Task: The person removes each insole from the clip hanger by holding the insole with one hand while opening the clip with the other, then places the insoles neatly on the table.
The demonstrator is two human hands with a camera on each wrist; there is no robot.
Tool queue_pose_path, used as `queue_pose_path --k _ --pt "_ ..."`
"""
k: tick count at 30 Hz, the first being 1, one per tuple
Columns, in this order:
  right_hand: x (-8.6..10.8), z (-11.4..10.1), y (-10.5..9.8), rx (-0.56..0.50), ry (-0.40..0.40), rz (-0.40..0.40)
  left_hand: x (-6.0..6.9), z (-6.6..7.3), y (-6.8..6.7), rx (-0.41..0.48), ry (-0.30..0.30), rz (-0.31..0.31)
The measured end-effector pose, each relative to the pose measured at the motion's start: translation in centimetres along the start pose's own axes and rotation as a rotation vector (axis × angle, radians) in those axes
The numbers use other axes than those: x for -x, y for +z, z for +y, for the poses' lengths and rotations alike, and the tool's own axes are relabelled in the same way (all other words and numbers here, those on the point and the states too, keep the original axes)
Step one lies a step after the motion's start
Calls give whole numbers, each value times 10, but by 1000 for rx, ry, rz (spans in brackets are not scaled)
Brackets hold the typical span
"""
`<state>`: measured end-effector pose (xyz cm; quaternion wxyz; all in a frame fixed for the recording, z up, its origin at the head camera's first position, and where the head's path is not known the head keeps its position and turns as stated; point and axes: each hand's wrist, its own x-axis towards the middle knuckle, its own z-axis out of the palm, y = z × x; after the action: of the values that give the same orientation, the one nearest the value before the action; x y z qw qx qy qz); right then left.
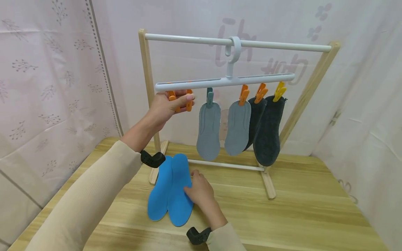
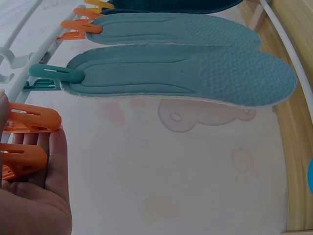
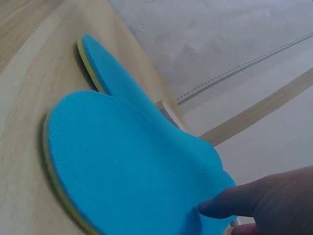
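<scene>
Where the wood-grained table (image 1: 301, 195) spreads beneath a slotted hanger (image 1: 194, 84), two waisted, finely textured blue insoles (image 1: 179, 190) lie side by side, the right hand (image 1: 202, 190) touching one, thumb and fingers apart, the left hand (image 1: 162, 107) pinching an orange clip (image 1: 188, 107).

Clear and bright from the head, dimmer at both wrists.
Soft, even light falls on the curtain (image 1: 188, 19) and tabletop (image 1: 314, 209) in the head view. The left wrist view is greyed, its white rod (image 2: 292, 51) bowed at the right edge; the right wrist view is hazy, with shadow under the fingers (image 3: 227, 203) and along the left edge of the nearer blue insole (image 3: 117, 152).
</scene>
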<state>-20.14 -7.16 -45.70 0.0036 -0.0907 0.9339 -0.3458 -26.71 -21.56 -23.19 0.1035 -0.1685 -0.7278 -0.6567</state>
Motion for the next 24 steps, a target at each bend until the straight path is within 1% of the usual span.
queue_pose_path --k 4,7,11,13,17,20,24 --pt "-2 0 -4 9 4 10 0 0 0 -8 8 -8" --pt "-2 -2 -13 -32 -17 31 0 0 0 -8 15 -9" --pt "1 -9 -35 -151 -86 56 1 0 -1 -3 21 -4" --pt "3 -11 -46 -192 -125 67 2 0 -1 -3 14 -3" --pt "8 -14 -67 -202 -183 108 3 0 0 -13 6 -12" --pt "9 -18 -82 -203 -201 135 2 0 0 -23 17 -15" --pt "9 -24 -99 -225 -230 159 1 0 -1 -29 13 -11"
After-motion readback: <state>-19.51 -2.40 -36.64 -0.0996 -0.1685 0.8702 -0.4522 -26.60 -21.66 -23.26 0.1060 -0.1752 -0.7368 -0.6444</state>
